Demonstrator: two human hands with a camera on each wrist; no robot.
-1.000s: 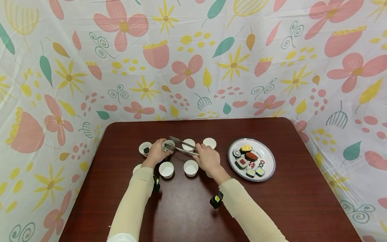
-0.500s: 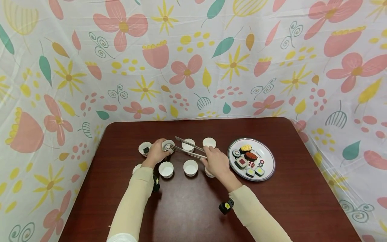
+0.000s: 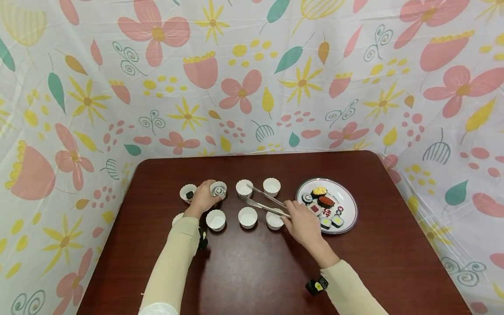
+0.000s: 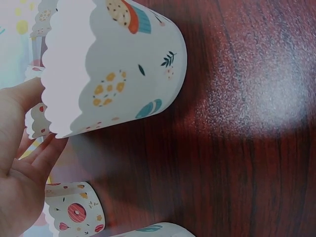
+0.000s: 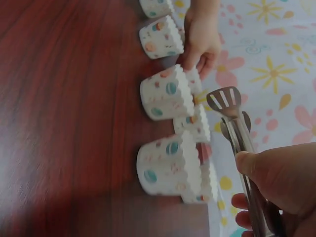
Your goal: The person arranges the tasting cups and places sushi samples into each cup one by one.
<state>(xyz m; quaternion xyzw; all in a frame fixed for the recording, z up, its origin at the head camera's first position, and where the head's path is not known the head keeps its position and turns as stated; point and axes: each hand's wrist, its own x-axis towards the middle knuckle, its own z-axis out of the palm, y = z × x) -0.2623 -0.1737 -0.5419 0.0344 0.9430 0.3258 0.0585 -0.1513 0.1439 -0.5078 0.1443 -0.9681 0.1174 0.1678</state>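
My left hand (image 3: 202, 199) grips a white scalloped paper baking cup (image 3: 224, 185) in the back row. Inside that cup lies a toy sushi roll (image 3: 218, 191) with a smiley face. Metal serving tongs (image 3: 263, 206) are held in my right hand (image 3: 305, 225), their arms spread apart with nothing between the tips. The tongs hover over the right-hand cups. In the right wrist view, a slotted tip (image 5: 225, 101) of the tongs shows clearly. Close before the left wrist camera stands another printed cup (image 4: 133, 64), with my left fingers (image 4: 43, 153) behind it.
A round white plate (image 3: 347, 199) on the right bears several toy sushi pieces. Other paper cups stand in two rows; the back left cup (image 3: 184, 190) holds a dark piece. My left sleeve partly covers the front left cup (image 3: 177, 218). A floral cloth (image 3: 252, 87) hangs behind the table.
The tongs have moved right, away from the cup with the smiley roll, and the roll now shows free in it. My left hand stays on that cup.
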